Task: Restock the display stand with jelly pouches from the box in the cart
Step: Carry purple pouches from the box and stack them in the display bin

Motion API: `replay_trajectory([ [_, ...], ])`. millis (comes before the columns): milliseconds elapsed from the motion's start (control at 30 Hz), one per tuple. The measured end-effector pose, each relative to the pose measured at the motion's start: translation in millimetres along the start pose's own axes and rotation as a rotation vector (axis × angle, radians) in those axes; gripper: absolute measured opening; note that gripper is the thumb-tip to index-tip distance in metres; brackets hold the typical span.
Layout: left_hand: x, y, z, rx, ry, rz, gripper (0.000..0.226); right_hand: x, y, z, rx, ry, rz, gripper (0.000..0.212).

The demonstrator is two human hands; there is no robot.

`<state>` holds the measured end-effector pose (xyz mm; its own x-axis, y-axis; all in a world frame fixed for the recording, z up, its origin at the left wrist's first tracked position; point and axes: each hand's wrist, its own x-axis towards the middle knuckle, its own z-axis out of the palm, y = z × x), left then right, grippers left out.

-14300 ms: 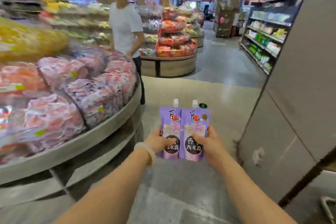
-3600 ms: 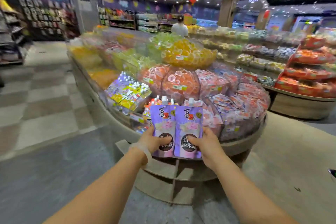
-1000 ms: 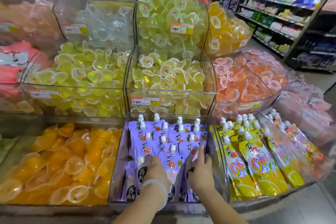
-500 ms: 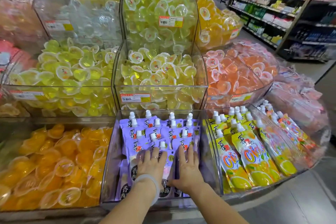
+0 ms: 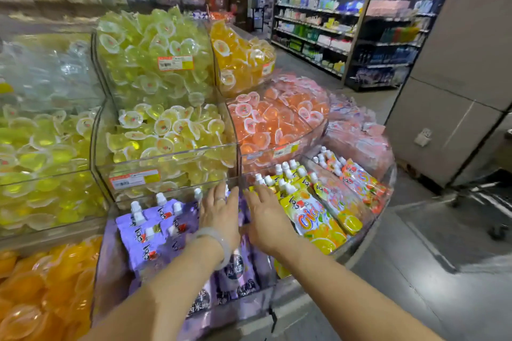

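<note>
Neither grip is closed on anything: the left hand [image 5: 220, 217] and right hand [image 5: 266, 219] lie flat, fingers straight, side by side over the purple jelly pouches [image 5: 155, 232] in the near middle bin [image 5: 243, 309] of the display stand. To finish this step well, press the newest pouches down evenly so they overlap the row like shingles, spouts pointing to the far side (labels facing up). Keep them clear of the clear divider on the right, beyond which lie the yellow pouches [image 5: 315, 219]. Just behind, the bins of yellow-green jelly cups [image 5: 166, 130] need no touching. Part of a cart [image 5: 482, 196] shows at far right, though blurred.
</note>
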<state>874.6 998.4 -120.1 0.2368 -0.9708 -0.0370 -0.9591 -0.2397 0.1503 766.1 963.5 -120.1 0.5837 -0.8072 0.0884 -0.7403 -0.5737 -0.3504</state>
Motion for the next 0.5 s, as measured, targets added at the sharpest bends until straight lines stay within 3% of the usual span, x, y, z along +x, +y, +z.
replay_trajectory([
  [133, 16, 74, -24, 0.001, 0.100, 0.172, 0.076, -27, 72, -59, -0.100, 0.153, 0.155, 0.069],
  [267, 21, 173, -21, 0.053, 0.018, 0.360, 0.082, -81, 163, -103, -0.177, 0.137, 0.455, 0.072],
  [500, 9, 365, 5, 0.172, -0.069, 0.656, 0.074, -200, 293, -158, -0.208, 0.097, 0.828, 0.054],
])
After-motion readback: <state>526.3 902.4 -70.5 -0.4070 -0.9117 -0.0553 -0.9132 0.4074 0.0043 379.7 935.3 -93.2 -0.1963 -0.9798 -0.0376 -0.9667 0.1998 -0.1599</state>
